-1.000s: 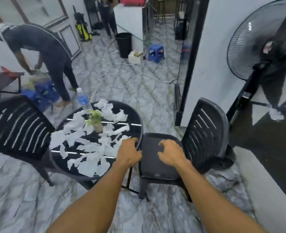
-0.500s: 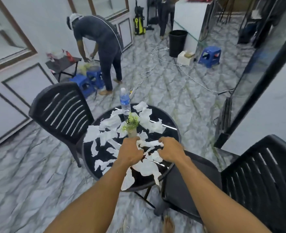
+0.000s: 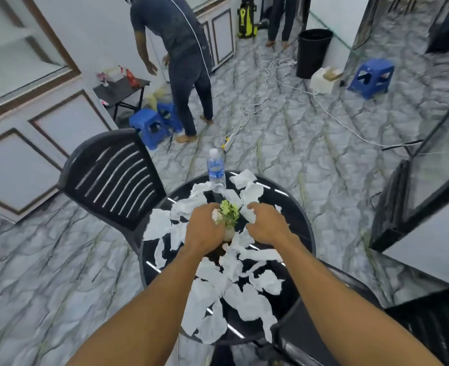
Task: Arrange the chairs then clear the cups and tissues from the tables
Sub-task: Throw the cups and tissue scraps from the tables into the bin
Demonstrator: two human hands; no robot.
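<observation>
At the left middle of the frame, a black slatted plastic chair [image 3: 112, 178] is standing just beside the left edge of the round glossy black desk [image 3: 296, 225], its back turned outward, so that chair is looking arranged. Torn white paper tissues [image 3: 202, 299] are lying scattered over nearly the whole desk, from its far edge at the centre of the frame to its near edge at the bottom centre; judging by their number, the clearing is only starting.

The left grip [image 3: 204, 231] is reaching over the middle of the desk with its fingers curling down against the small green potted plant [image 3: 228, 215]. Whether it is clamping on the pot, on a tissue or on nothing, I cannot tell. Behind the plant, a clear plastic water bottle with a blue label [image 3: 216, 170] is standing upright at the far edge.

Just right of the plant, the right grip [image 3: 267, 225] is hovering low with its fingers bending onto one white tissue; whether it is pinching the tissue cannot be told.

At the lower right, a second black plastic chair [image 3: 429, 326] is sitting with its seat reaching under the desk's edge. No cups are showing on this desk, and other desks are out of view, so nearly all the clearing is remaining.
</observation>
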